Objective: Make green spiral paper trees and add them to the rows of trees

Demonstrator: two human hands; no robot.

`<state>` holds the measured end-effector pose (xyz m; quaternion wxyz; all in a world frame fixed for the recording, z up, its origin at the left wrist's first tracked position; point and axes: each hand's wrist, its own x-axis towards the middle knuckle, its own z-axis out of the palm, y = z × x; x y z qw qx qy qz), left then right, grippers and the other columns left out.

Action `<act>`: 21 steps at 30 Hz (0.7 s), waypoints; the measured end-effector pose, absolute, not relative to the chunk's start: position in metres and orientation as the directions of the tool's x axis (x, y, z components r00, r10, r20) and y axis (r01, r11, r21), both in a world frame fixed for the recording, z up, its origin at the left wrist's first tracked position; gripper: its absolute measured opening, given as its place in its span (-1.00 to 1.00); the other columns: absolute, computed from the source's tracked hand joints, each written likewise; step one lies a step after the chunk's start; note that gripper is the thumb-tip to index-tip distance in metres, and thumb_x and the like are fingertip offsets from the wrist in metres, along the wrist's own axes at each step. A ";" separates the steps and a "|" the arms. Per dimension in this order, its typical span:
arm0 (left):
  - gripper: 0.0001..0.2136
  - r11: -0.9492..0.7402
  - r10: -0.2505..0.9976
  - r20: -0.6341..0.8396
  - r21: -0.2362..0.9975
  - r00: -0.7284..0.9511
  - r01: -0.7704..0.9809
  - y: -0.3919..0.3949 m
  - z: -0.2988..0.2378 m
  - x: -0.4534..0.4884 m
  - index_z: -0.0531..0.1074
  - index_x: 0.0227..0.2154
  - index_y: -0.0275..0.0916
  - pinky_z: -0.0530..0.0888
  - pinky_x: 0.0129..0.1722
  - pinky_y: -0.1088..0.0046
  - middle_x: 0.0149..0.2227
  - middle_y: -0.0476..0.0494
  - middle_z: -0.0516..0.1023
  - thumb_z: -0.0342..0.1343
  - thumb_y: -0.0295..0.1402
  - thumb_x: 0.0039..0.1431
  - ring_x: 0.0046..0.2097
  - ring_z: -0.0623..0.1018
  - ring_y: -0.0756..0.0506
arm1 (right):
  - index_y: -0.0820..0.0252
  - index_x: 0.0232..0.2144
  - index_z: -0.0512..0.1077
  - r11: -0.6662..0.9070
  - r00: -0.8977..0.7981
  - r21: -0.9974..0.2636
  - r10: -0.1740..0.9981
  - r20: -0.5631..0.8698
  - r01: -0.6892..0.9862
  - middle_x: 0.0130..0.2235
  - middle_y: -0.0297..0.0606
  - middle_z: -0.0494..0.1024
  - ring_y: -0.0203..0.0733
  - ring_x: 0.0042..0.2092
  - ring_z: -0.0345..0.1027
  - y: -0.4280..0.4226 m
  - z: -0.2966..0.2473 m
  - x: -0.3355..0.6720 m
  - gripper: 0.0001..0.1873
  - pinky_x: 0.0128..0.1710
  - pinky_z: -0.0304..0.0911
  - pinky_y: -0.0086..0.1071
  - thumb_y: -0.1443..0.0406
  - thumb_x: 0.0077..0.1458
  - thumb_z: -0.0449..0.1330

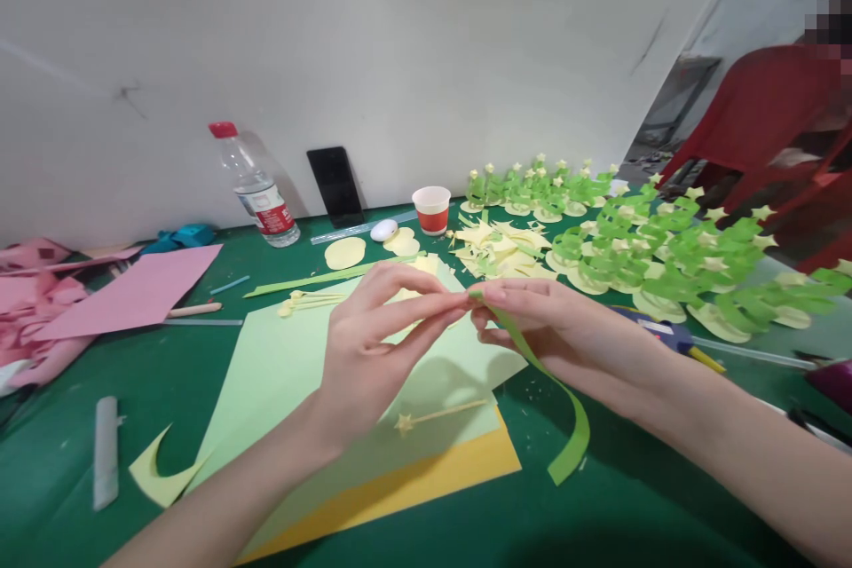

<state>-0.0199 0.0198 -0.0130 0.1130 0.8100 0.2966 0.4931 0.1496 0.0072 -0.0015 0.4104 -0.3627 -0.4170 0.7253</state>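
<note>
My right hand [532,311] pinches one end of a green paper strip [565,404], whose loose part curls down towards the table. Fingertips of my left hand [386,333] are pressed together at that same end, meeting the right fingers; the exact grip there is partly hidden. Below both hands lie pale green paper sheets [266,408] over a yellow-orange sheet [426,484]. On them rests a thin pale stick with a small star [405,423]. Several more pale sticks [293,302] lie just beyond my left hand, beside another long green strip [280,286].
Rows of green curled-paper pieces with stars [666,240] fill the right back. Paper scraps [499,244], a paper cup [432,211], a phone [336,186] and a water bottle [263,195] line the wall. Pink paper [139,293] lies left; a blue glue gun [656,328] sits behind my right wrist.
</note>
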 end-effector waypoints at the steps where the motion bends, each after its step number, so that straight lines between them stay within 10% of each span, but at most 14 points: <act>1: -0.83 -0.814 0.568 0.750 0.450 0.340 0.368 0.018 -0.013 -0.020 0.47 -0.36 -0.15 0.40 -0.31 0.48 -0.38 0.01 0.44 0.12 -0.56 0.04 -0.29 0.41 0.02 | 0.16 -0.58 0.49 -0.325 -0.408 -0.890 0.895 -0.180 -0.320 -0.46 -0.38 0.38 -0.38 -0.35 0.18 0.005 -0.002 0.148 -0.89 -0.23 0.12 -0.46 0.25 -0.11 0.25; 21: -0.86 -0.879 0.451 0.755 0.285 0.476 0.381 0.013 -0.005 -0.022 0.47 -0.41 -0.20 0.33 -0.34 0.41 -0.44 -0.04 0.42 0.14 -0.57 0.01 -0.31 0.28 -0.04 | 0.09 -0.48 0.52 -0.239 -0.348 -0.970 0.913 -0.213 -0.033 -0.40 -0.38 0.50 -0.33 -0.28 0.30 -0.005 0.004 0.145 -0.86 -0.27 0.15 -0.47 0.18 -0.15 0.26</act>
